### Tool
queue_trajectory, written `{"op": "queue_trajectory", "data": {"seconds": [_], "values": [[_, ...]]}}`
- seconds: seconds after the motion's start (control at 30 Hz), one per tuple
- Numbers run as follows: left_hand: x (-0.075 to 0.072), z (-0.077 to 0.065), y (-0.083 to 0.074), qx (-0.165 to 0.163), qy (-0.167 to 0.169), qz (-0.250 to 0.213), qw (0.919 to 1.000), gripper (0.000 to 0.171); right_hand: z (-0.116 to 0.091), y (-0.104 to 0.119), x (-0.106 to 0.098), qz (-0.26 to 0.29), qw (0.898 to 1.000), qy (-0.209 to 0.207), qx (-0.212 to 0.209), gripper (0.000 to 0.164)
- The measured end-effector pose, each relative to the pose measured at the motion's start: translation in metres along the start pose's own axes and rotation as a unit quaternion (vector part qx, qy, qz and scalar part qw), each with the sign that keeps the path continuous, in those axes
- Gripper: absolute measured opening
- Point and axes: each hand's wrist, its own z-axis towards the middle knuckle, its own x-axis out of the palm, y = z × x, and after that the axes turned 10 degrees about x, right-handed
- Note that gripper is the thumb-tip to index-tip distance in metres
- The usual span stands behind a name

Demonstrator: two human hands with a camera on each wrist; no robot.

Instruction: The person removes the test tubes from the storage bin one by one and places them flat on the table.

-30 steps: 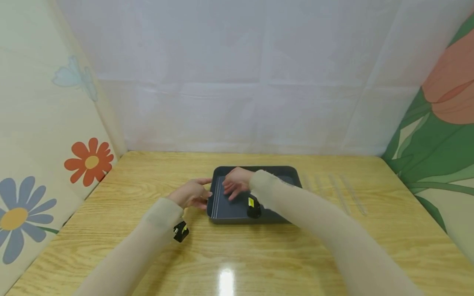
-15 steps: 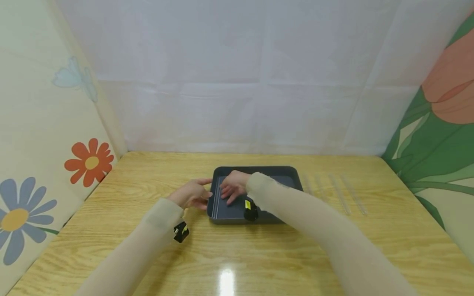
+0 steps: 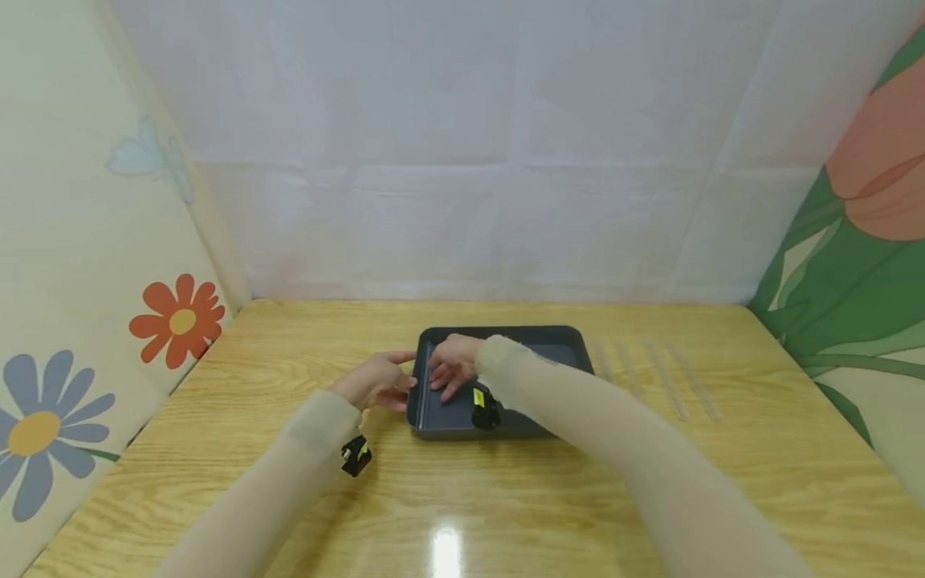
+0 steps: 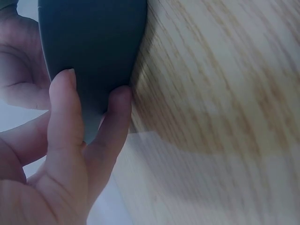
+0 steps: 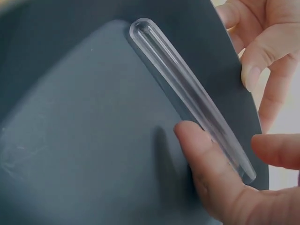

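Note:
A dark grey rectangular tray [image 3: 506, 433] sits on the wooden table. Along its left inner wall lies a clear round-ended tube, like a test tube [image 5: 187, 89]. My right hand [image 3: 455, 365] is inside the tray with fingers spread. Its thumb [image 5: 199, 140] touches or nearly touches the tube's side, and another fingertip shows a small gap on the other side. My left hand [image 3: 376, 381] is at the tray's left end. In the left wrist view, two of its fingertips [image 4: 65, 93] rest on the tray's outer wall.
Several clear tubes [image 3: 665, 377] lie roughly parallel on the table to the right of the tray. Behind the table hangs a white cloth [image 3: 462, 160]. Flower-printed panels [image 3: 181, 321] stand at both sides.
My right hand has shifted slightly left inside the tray, and the tube's lines there look closer to the left wall. My left hand stays at the tray's end.

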Motion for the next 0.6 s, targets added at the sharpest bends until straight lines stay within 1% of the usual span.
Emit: {"op": "queue_trajectory", "data": {"seconds": [0.13,0.33,0.47,0.53,0.6], "values": [[0.0005,0.0004,-0.0009,-0.001,-0.002,0.007,1.0,0.064,0.0002,0.0013,0.0014,-0.004,1.0,0.005,-0.003,0.037],[0.001,0.0019,-0.0012,-0.002,-0.002,0.01,0.9999,0.064,0.0023,0.0034,0.002,-0.029,0.999,0.018,-0.002,0.035],[0.0014,0.0024,-0.0008,0.001,0.0,0.008,1.0,0.064,0.0033,0.0033,0.005,-0.046,0.999,0.013,-0.007,0.035],[0.0014,0.0025,-0.0006,0.001,0.001,0.007,1.0,0.065,0.0033,0.0033,0.007,-0.052,0.999,0.009,-0.009,0.032],[0.0014,0.0025,-0.0005,0.001,0.002,0.004,1.0,0.065,0.0041,0.0036,0.0084,-0.057,0.998,0.007,-0.01,0.025]]}}
